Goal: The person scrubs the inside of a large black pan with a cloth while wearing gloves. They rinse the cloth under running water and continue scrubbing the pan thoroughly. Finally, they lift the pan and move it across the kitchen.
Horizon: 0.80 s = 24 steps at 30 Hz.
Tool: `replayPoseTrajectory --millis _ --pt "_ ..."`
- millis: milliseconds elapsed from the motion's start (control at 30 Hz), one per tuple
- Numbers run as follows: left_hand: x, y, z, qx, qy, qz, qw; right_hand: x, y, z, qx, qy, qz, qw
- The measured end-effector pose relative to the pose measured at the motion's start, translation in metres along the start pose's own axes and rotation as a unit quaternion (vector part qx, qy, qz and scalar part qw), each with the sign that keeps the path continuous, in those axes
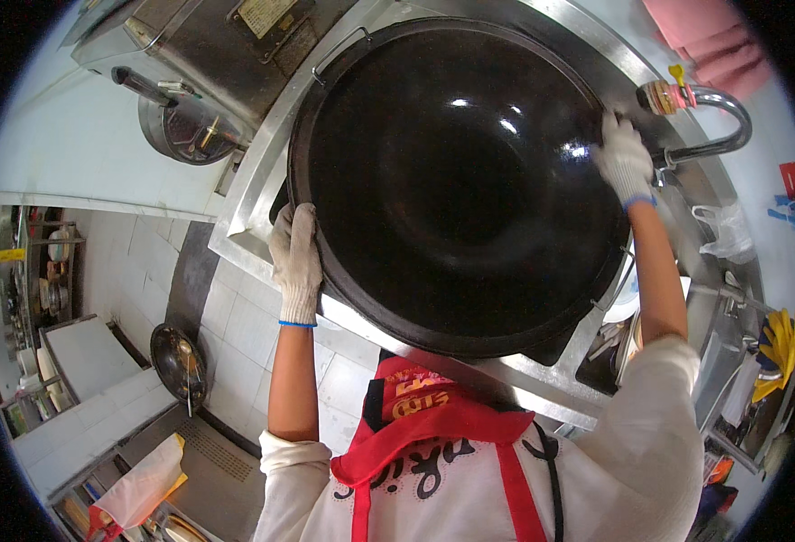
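Observation:
A large black wok (451, 203) with wire loop handles fills the middle of the view, sitting on a stainless steel stove. Its bare inner surface shines near the right side, with no food in it. My left hand (296, 254), in a white knit glove with a blue cuff edge, grips the wok's left rim. On the opposite side, my right hand (621, 159) wears a matching glove and is slightly blurred. It holds the right rim, thumb towards the inside; some of its fingertips are hard to make out.
A curved metal faucet (736, 129) reaches in beside my right hand. Utensils (610, 339) lie in a recess at the lower right. Yellow gloves (776, 356) hang at far right. A smaller wok with a ladle (179, 366) stands at lower left. A metal pot (191, 132) is at upper left.

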State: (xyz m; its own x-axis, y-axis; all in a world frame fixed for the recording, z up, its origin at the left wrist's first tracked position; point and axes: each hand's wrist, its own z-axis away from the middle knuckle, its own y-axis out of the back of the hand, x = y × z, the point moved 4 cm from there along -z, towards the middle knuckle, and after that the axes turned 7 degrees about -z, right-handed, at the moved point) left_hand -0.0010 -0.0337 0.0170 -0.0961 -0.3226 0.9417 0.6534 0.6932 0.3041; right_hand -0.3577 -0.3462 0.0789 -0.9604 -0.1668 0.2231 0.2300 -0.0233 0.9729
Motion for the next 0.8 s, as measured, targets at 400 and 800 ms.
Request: replayPoseTrajectory --millis 400,800 --pt "-0.005 -0.007 -0.006 -0.026 -0.016 0.047 0.998 0.030 -0.002 0.076 -0.022 0.158 -0.029 0.987" --pt "-0.005 -0.005 -0.005 -0.009 -0.050 0.064 0.997 0.025 0.016 0.174 0.000 0.243 -0.226 0.943"
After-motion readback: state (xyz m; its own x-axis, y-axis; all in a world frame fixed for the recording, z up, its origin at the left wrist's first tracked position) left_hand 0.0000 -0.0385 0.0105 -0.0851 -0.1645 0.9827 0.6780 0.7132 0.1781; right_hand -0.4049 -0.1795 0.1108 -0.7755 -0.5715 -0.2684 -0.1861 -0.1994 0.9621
